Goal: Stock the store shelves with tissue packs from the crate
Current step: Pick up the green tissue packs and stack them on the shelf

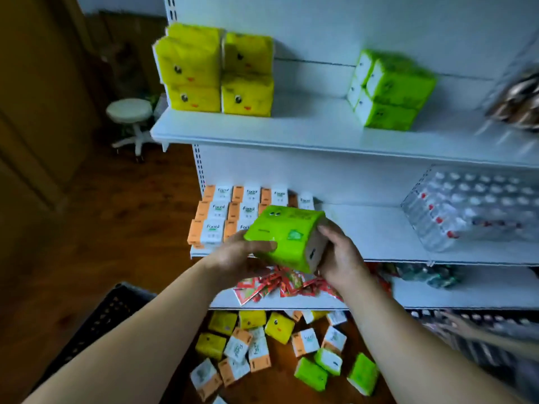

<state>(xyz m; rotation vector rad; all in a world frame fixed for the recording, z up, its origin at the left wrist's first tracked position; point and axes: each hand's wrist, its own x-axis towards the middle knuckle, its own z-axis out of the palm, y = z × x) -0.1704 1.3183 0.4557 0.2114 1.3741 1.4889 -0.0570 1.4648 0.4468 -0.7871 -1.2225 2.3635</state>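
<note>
Both hands hold one green tissue pack (284, 237) in the air in front of the middle shelf (379, 228), tilted so its printed face turns up toward the camera. The left hand (236, 255) grips the near left edge, thumb laid across the front; the right hand (341, 255) wraps round the pale end panel. A two-sided grip like this suits a soft, squashy pack that might sag or slip from one hand.

The shelves are sorted by colour, which probably decides where this one goes. Yellow packs (215, 77) are stacked at the left of the top shelf (306, 126), green packs (390, 91) stand further right on it, and orange-and-white packs (221, 214) fill the left of the middle shelf. The green stack looks the likely destination, so the pack would need lifting up and to the right.

Loose packs (277, 345) of all three colours lie scattered on the floor below, near the black crate (108, 313), so much stocking is left to do
</note>
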